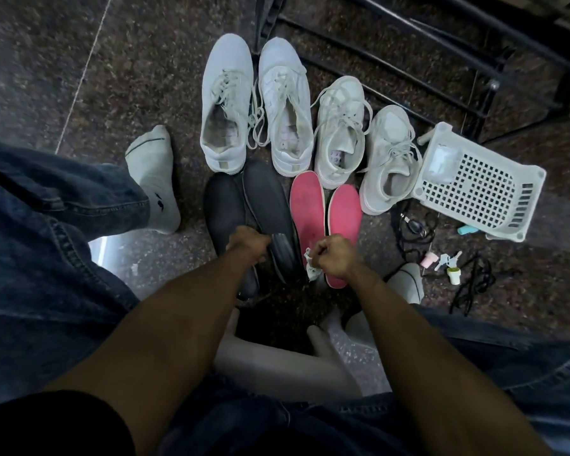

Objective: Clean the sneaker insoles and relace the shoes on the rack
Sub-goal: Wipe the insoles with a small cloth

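Observation:
Two dark grey insoles lie on the floor in front of me, beside two pink insoles. My left hand grips the heel end of the right-hand dark insole. My right hand is curled round a small white cloth, just over the heel of the longer pink insole. Behind the insoles stand two pairs of white sneakers, laced loosely.
A white plastic basket lies tipped at the right. Black laces, keys and small bottles are scattered near it. The black metal rack stands behind. My socked foot rests at the left, and I sit on a grey stool.

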{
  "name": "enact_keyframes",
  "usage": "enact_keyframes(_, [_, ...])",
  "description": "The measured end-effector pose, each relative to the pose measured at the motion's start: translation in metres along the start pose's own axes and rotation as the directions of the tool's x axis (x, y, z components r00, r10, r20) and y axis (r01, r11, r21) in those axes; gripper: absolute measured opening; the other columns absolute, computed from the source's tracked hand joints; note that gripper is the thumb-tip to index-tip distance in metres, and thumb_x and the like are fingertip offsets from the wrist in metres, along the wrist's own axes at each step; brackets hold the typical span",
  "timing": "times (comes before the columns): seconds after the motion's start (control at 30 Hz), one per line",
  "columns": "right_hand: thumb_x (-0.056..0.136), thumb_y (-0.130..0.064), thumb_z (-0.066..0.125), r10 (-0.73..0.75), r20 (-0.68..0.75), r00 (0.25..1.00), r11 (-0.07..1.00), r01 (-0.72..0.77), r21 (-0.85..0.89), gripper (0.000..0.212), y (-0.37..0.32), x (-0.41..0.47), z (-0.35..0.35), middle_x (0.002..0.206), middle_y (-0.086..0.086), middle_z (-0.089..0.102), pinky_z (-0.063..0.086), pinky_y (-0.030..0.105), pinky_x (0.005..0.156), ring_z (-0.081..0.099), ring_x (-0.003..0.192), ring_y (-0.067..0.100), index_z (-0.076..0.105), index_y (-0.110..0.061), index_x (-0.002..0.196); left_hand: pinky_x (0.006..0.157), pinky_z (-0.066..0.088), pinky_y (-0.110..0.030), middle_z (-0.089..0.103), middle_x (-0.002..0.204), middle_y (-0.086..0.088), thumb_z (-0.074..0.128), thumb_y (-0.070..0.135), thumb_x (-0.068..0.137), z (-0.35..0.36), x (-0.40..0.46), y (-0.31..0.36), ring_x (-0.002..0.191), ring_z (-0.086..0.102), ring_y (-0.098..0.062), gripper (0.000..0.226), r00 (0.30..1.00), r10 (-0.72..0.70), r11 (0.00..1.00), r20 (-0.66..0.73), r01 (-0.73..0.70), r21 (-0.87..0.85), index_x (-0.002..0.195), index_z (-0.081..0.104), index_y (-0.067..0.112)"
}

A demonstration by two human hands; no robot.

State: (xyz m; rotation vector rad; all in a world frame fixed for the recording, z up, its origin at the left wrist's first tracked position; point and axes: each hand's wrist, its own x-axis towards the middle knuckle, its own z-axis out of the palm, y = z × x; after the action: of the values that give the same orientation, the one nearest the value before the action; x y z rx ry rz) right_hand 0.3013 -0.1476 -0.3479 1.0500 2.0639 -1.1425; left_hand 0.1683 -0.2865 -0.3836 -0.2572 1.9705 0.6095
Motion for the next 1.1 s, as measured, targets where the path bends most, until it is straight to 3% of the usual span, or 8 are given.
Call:
enact_keyframes(0.2, [0.074,0.004,0.074,0.01,-0.074,0.997,0.974,0.007,0.227,0.022,-0.014,-0.011,-0.019,0.069,-0.009,0.065,0.048,0.019,0.066,0.059,0.063,0.002,0.071,-0.017,0.066,0.068,0.06,-0.033,0.072,0.072,-0.006,0.063,0.03,0.07,-0.004,-0.032,0.011,0.061,0.07,-0.022,0.019,0.997,0.077,0.995,0.002,-0.077,-0.058,0.069,0.067,0.011])
enact_keyframes(0.33, [0.078,0.006,0.071,-0.036,-0.079,0.996,0.92,0.064,0.387,0.019,-0.035,-0.031,-0.031,0.063,-0.006,0.058,0.034,0.007,0.038,0.049,0.039,-0.007,0.068,-0.012,0.075,0.071,0.057,-0.035,0.061,0.065,-0.006,0.062,0.014,0.075,-0.001,-0.064,0.016,0.06,0.061,-0.02,0.011,0.993,0.109,0.97,0.04,-0.097,-0.221,0.064,0.061,0.011])
enact_keyframes(0.5, [0.08,0.007,0.069,-0.095,-0.058,0.994,0.893,0.111,0.435,0.014,-0.058,-0.054,-0.029,0.048,-0.009,0.056,0.034,0.012,0.036,0.045,0.035,-0.004,0.069,-0.003,0.09,0.06,0.041,-0.028,0.046,0.062,-0.002,0.062,0.02,0.064,-0.004,-0.103,0.023,0.061,0.044,-0.019,0.011,0.981,0.159,0.842,0.111,-0.076,-0.535,0.064,0.054,0.012])
enact_keyframes(0.6, [0.081,0.005,0.069,-0.132,-0.083,0.988,0.888,0.155,0.433,0.014,-0.071,-0.066,-0.029,0.048,-0.005,0.053,0.032,0.015,0.035,0.044,0.034,-0.001,0.07,0.0,0.093,0.063,0.047,-0.033,0.058,0.078,-0.016,0.064,0.03,0.036,-0.004,-0.101,0.018,0.069,0.055,-0.03,0.056,0.954,0.216,0.709,0.209,-0.006,-0.705,0.085,0.064,0.002])
enact_keyframes(0.67, [0.081,0.005,0.069,-0.169,-0.082,0.982,0.886,0.188,0.425,0.013,-0.08,-0.074,-0.031,0.056,0.001,0.055,0.033,0.015,0.037,0.046,0.037,0.001,0.069,0.004,0.094,0.067,0.051,-0.037,0.064,0.089,-0.022,0.058,0.029,0.058,-0.012,-0.115,0.022,0.072,0.06,-0.034,0.053,0.914,0.32,0.621,0.251,-0.002,-0.784,0.101,0.066,-0.003])
enact_keyframes(0.77, [0.081,0.006,0.07,-0.236,-0.083,0.968,0.88,0.249,0.405,0.007,-0.092,-0.083,-0.035,0.062,0.006,0.058,0.042,0.017,0.042,0.049,0.04,0.005,0.069,0.003,0.088,0.071,0.052,-0.036,0.07,0.087,-0.018,0.049,0.033,0.089,-0.019,-0.119,0.033,0.072,0.066,-0.03,0.04,0.864,0.434,0.543,0.256,-0.024,-0.84,0.091,0.073,0.001])
enact_keyframes(0.93, [0.084,0.007,0.064,-0.232,-0.117,0.966,0.848,0.26,0.461,0.018,-0.097,-0.099,-0.054,0.052,0.0,0.058,0.033,0.018,0.036,0.055,0.037,0.008,0.062,-0.01,0.077,0.071,0.054,-0.034,0.072,0.093,-0.013,0.043,0.046,0.094,-0.023,-0.131,0.049,0.077,0.068,-0.028,0.051,0.793,0.492,0.538,0.359,0.048,-0.842,0.095,0.074,0.006])
enact_keyframes(1.1, [0.09,0.005,0.058,-0.264,-0.068,0.962,0.666,0.233,0.709,0.014,-0.089,-0.111,-0.07,0.06,0.004,0.064,0.03,0.016,0.03,0.062,0.04,0.016,0.055,-0.009,0.086,0.079,0.05,-0.039,0.069,0.099,-0.015,0.045,0.051,0.091,-0.029,-0.139,0.062,0.083,0.067,-0.031,0.054,0.746,0.551,0.473,0.373,0.089,-0.877,0.101,0.07,0.005])
